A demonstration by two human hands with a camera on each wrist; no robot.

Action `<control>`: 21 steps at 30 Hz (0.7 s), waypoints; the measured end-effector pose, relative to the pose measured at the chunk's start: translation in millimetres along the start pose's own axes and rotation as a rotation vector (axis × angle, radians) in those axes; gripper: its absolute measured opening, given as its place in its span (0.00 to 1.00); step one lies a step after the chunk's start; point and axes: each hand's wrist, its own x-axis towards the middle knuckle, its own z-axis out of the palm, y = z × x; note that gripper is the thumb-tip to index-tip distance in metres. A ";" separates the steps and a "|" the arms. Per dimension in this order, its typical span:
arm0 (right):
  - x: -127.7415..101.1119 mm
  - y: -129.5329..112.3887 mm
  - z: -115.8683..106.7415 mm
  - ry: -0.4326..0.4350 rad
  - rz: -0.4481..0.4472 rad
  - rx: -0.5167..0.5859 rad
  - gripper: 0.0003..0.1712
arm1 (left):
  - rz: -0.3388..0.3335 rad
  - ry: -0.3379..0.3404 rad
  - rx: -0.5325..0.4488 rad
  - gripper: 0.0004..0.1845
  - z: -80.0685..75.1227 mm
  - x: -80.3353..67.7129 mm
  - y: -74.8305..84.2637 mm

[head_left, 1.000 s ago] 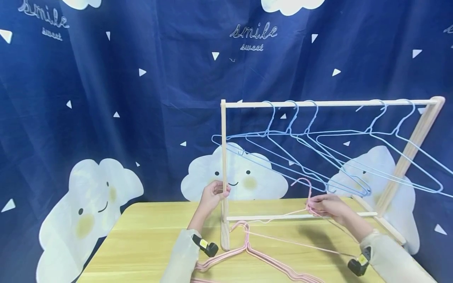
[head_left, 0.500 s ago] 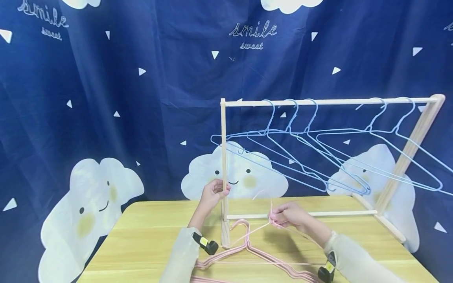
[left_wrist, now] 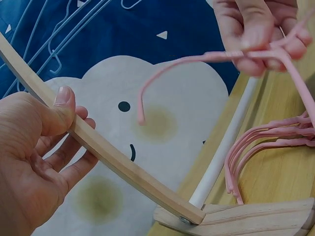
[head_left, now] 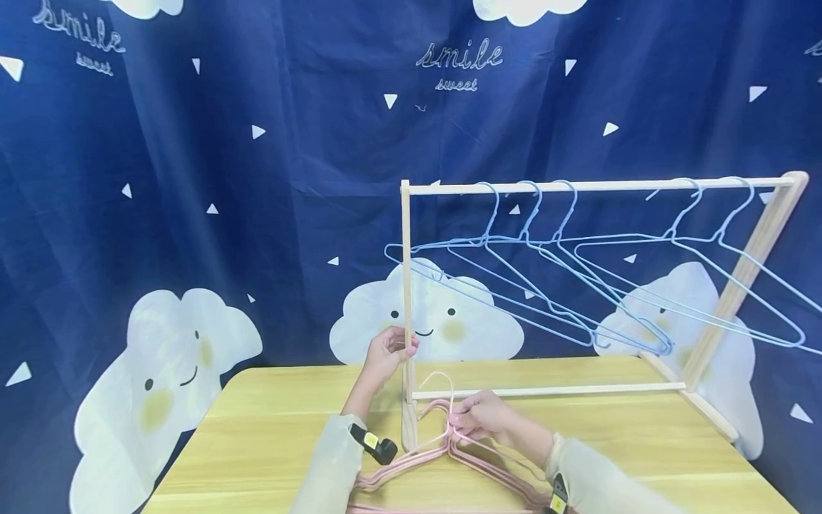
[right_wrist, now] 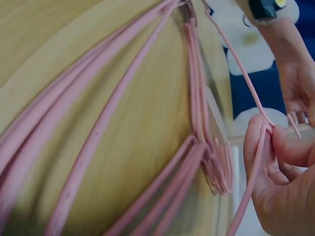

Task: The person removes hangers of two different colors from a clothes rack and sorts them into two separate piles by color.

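Your left hand (head_left: pixel 385 355): grip clenched around the upright post (head_left: pixel 406 285) of the wooden rack (head_left: pixel 597 187), thumb pressed on its front face. Your right hand (head_left: pixel 483 417): grip pinching the neck of one pink hanger (head_left: pixel 443 385), held just above the stack of pink hangers (head_left: pixel 443 464) lying on the worktop (head_left: pixel 270 428) near the rack's foot. Five blue hangers (head_left: pixel 578 285) hang on the top rail.

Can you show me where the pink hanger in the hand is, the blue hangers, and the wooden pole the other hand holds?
pink hanger (left_wrist: pixel 165 81), left wrist view, on its curved hook.
blue hangers (head_left: pixel 565 285), head view, on a slanting wire arm.
wooden pole (head_left: pixel 406 285), head view, mid upright post.
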 end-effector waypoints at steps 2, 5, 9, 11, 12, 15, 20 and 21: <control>0.7 2.5 4.8 0.017 0.002 -0.004 0.12 | 0.002 -0.002 -0.014 0.14 0.5 -0.5 0.5; 1.4 5.2 10.3 0.056 0.006 -0.032 0.10 | -0.011 0.002 -0.029 0.14 0.8 -0.3 1.1; 2.8 8.9 14.8 0.134 -0.012 -0.150 0.06 | -0.017 0.010 -0.029 0.14 0.3 0.4 0.1; 3.4 10.9 16.1 0.173 -0.025 -0.227 0.03 | -0.009 0.014 -0.021 0.14 0.7 0.7 -0.5; 3.6 11.9 16.5 0.187 -0.029 -0.261 0.02 | -0.008 0.015 -0.023 0.14 0.8 1.0 -0.8; 3.2 15.1 17.5 0.210 -0.031 -0.337 0.02 | -0.010 0.020 -0.019 0.14 1.4 1.0 -1.1; 2.0 19.4 18.5 0.219 -0.026 -0.358 0.05 | -0.026 0.029 -0.011 0.14 2.7 2.0 -1.3; 1.8 19.3 18.7 0.219 -0.024 -0.356 0.06 | -0.026 0.029 -0.010 0.14 2.5 2.2 -1.5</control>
